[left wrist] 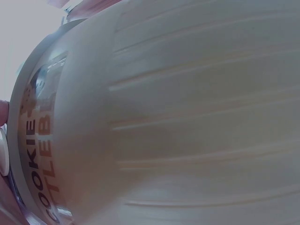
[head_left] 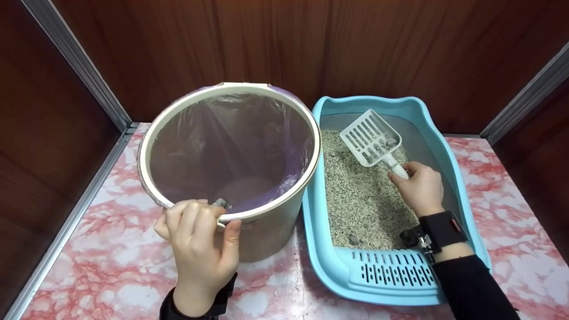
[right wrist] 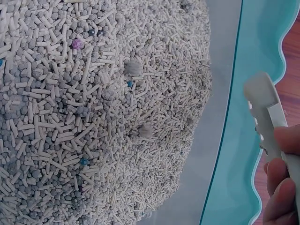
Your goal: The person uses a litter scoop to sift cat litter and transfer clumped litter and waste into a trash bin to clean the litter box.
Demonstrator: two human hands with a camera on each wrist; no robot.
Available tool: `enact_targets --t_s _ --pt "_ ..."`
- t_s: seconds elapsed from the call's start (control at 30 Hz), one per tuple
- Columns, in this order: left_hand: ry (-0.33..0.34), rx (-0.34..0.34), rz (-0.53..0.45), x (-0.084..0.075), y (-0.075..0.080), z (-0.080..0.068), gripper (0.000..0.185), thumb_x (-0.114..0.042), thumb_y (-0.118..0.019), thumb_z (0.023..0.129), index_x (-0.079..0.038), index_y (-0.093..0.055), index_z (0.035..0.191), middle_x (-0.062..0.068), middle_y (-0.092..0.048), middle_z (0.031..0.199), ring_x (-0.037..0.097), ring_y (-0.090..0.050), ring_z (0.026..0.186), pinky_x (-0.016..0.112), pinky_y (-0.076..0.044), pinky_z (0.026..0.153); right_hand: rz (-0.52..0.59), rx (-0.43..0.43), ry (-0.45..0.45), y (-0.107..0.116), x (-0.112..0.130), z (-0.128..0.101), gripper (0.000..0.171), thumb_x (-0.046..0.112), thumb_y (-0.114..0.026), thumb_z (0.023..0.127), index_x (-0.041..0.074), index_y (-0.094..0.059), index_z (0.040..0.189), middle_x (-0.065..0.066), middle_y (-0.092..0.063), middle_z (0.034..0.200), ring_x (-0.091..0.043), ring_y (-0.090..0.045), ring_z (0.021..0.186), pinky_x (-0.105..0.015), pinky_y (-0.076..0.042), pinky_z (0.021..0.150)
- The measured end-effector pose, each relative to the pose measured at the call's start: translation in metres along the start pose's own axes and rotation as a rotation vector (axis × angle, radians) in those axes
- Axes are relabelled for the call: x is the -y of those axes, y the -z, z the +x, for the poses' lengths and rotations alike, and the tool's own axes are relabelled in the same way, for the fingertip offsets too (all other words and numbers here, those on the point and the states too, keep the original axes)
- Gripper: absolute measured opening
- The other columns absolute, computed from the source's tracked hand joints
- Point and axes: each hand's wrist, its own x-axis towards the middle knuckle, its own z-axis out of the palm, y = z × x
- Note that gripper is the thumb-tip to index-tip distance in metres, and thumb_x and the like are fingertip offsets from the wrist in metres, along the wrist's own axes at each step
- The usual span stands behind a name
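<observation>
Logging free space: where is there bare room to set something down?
Bare tabletop lies between the bin and left wall, and between the litter tray and right wall. Crowded: between bin and tray rims; over the litter, where the right hand holds a scoop.

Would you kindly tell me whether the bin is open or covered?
The bin is open: nothing covers its rim, and the liner shows inside.

"COOKIE" — above a partial "TLEB" — on the label [left wrist: 41,136] of the bin [left wrist: 187,108]
</observation>
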Motion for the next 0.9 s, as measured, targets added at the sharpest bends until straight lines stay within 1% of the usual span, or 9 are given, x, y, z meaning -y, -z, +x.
enact_targets --t_s 0.33,0.47,0.6,0.67,0.77,0.83,0.9 --pt "-0.004 0.003 0.004 0.000 0.001 -0.002 0.051 -0.046 -0.047 0.102 -0.004 -0.056 0.076 0.007 -0.052 0.070 0.031 -0.045 0.084 0.046 -0.018 0.086 0.021 0.009 0.005 -0.001 0.000 -0.001 0.029 0.022 -0.072 0.089 0.000 -0.073 0.108 -0.021 -0.073 0.089 -0.018 -0.055 0.060 -0.030 -0.037 0.056" --pt "-0.006 0.003 0.007 -0.001 0.001 -0.002 0.051 -0.046 -0.047 0.102 -0.004 -0.056 0.076 0.008 -0.052 0.070 0.031 -0.045 0.084 0.046 -0.017 0.085 0.056 0.026 -0.011 0.000 0.000 0.001 0.031 0.024 -0.072 0.090 0.000 -0.072 0.108 -0.021 -0.072 0.087 -0.013 -0.052 0.057 -0.028 -0.038 0.056" --pt "-0.010 0.000 0.007 -0.001 -0.001 -0.002 0.051 -0.046 -0.047 0.102 -0.005 -0.057 0.075 0.007 -0.052 0.070 0.031 -0.045 0.084 0.046 -0.018 0.085 0.108 0.035 -0.030 0.003 0.001 0.005 0.032 0.025 -0.071 0.091 -0.003 -0.071 0.107 -0.018 -0.071 0.085 -0.007 -0.048 0.055 -0.024 -0.038 0.055" --pt "-0.012 0.005 0.007 -0.001 -0.002 -0.002 0.050 -0.046 -0.047 0.102 -0.005 -0.057 0.075 0.007 -0.052 0.071 0.030 -0.045 0.083 0.047 -0.018 0.085 0.140 0.032 -0.037 0.008 0.003 0.008 0.032 0.024 -0.071 0.092 -0.004 -0.071 0.106 -0.012 -0.069 0.078 -0.004 -0.048 0.054 -0.022 -0.039 0.053" --pt "-0.016 0.019 0.006 -0.001 -0.004 -0.001 0.050 -0.045 -0.047 0.103 -0.005 -0.056 0.076 0.007 -0.052 0.071 0.030 -0.044 0.084 0.047 -0.018 0.084 0.232 0.041 -0.062 0.022 0.010 0.013 0.034 0.024 -0.069 0.093 -0.006 -0.069 0.108 0.005 -0.063 0.070 0.000 -0.049 0.054 -0.019 -0.043 0.052" --pt "-0.018 0.026 0.008 -0.001 -0.005 -0.001 0.049 -0.045 -0.047 0.103 -0.005 -0.056 0.077 0.007 -0.053 0.072 0.030 -0.044 0.084 0.047 -0.018 0.084 0.311 0.049 -0.062 0.035 0.021 0.017 0.033 0.022 -0.068 0.094 -0.007 -0.067 0.108 0.015 -0.058 0.066 0.002 -0.050 0.053 -0.018 -0.045 0.051" --pt "-0.020 0.027 0.008 -0.001 -0.006 -0.001 0.049 -0.045 -0.047 0.103 -0.005 -0.057 0.077 0.007 -0.052 0.072 0.030 -0.044 0.084 0.048 -0.018 0.083 0.383 0.063 -0.045 0.050 0.037 0.021 0.030 0.021 -0.067 0.094 -0.006 -0.066 0.109 0.019 -0.057 0.065 0.002 -0.052 0.053 -0.017 -0.047 0.051"
